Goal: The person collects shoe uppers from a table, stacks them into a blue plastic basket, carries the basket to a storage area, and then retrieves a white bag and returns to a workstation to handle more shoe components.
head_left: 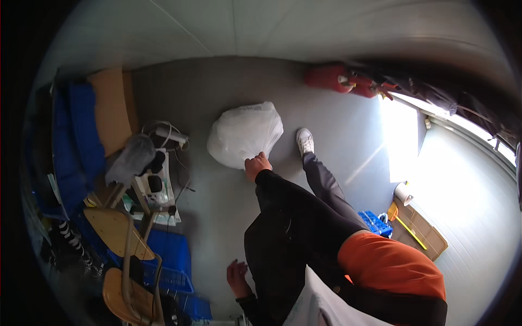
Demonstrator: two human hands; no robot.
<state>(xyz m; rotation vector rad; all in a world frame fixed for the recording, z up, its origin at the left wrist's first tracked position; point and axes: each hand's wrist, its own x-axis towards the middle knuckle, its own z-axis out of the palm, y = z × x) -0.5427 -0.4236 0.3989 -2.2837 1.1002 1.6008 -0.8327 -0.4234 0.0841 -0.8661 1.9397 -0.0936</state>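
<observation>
A full white plastic bag [243, 133] sits on or just above the grey floor in the upper middle. Its gathered neck is pinched in my right hand [259, 164], whose fingers are closed around the plastic. My right arm reaches forward, with a black lower sleeve and an orange upper sleeve. Lower down and to the left, my left hand [237, 278] hangs beside my body, touching nothing. Its fingers are loosely bent and apart, with nothing in them. What the bag contains cannot be made out.
Left stand a wooden-seated chair [118, 232], blue crates [167, 255], a cardboard box [111, 108] and a white power strip [173, 136] with cables. Red fire extinguishers [329, 77] are by the far wall. At right are a cardboard box [432, 228] and a blue basket [375, 223].
</observation>
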